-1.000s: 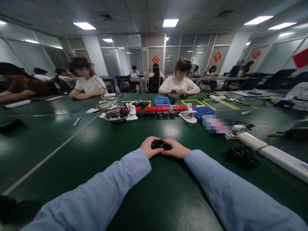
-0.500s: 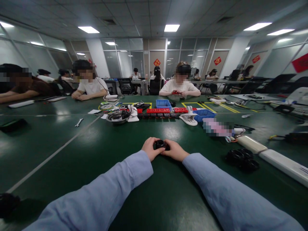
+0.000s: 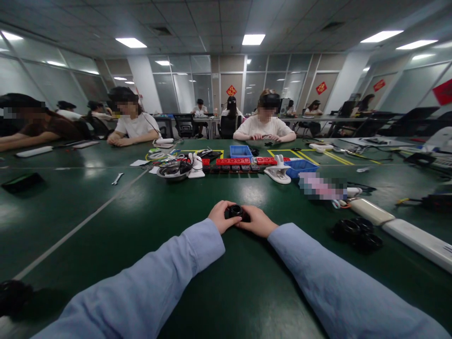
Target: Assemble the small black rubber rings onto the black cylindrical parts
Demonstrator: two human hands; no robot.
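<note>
Between my two hands is a glossy black round part with a ring-shaped opening on top, held low over the green table. Its exact kind does not show. My left hand wraps its left side, thumb across the front. From the right, my right hand closes on it, its fingers partly hiding that side. The two thumbs nearly meet in front. Several similar black ring-shaped parts lie together to the right of my right forearm.
Ahead stand a red-and-black power strip row, a white clamp, a metal bowl with cables and blue bins. A wrench lies left; a black object is near left. Co-workers sit across the table.
My hands keep the same grip on the black part, with no clear movement. The view shifts slightly. Across the table, a red object no longer shows in the co-worker's hands.
</note>
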